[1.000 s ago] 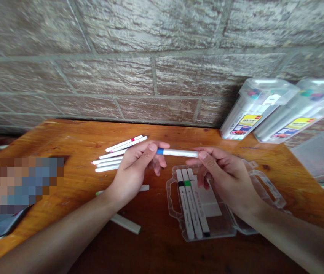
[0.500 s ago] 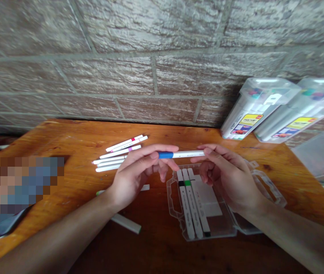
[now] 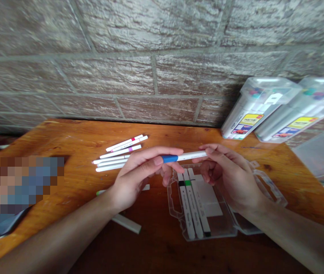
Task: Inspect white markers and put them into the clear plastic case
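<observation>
Between my two hands, a white marker (image 3: 192, 155) with a blue band is held up above the table. My left hand (image 3: 143, 167) pinches it by the blue end, between thumb and fingers. At the other end, the thumb and fingertips of my right hand (image 3: 226, 167) close on the white tip. Below lies an opened clear plastic case (image 3: 224, 230). Inside it are a marker with a black band (image 3: 185, 205), one with a green band (image 3: 193, 209) and one with a black end (image 3: 202, 213), next to a white paper slip (image 3: 207, 194).
Several white markers (image 3: 122, 153) lie at the back of the wooden table (image 3: 70, 140); others lie partly behind my left forearm, including a grey-white marker (image 3: 127, 223). Two full marker cases (image 3: 247, 121) stand by the brick wall (image 3: 176, 80). A blurred-out device (image 3: 13, 198) is at left.
The marker has shifted slightly to the right and its blue end has dipped a little. My left hand has moved slightly right with it; my right hand is almost still.
</observation>
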The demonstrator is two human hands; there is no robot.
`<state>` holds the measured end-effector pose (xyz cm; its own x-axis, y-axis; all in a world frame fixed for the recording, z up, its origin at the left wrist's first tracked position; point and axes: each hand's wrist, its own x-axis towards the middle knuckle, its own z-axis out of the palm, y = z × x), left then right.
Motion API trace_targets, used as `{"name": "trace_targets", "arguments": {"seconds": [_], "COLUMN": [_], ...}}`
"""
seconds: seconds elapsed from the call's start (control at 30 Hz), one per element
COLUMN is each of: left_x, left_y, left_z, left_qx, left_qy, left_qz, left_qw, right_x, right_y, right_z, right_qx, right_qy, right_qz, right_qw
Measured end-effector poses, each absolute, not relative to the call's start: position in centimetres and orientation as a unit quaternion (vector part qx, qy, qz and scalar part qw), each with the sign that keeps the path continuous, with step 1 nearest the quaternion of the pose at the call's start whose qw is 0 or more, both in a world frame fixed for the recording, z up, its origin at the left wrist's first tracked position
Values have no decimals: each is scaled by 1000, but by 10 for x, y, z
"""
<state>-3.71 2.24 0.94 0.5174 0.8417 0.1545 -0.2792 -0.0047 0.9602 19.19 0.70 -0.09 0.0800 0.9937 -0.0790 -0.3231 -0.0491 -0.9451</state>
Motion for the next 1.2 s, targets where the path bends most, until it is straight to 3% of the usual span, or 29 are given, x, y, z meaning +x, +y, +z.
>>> {"name": "trace_targets", "arguments": {"seconds": [1.2], "left_x": [-35], "left_y": [35], "left_z": [1], "left_qx": [581], "left_qy": [354], "left_qz": [441], "left_qw": [585], "right_x": [191], "right_y": [4], "right_z": [-4], "right_qx": [-442], "right_qy": [-426], "right_qz": [527], "right_qw": [588]}}
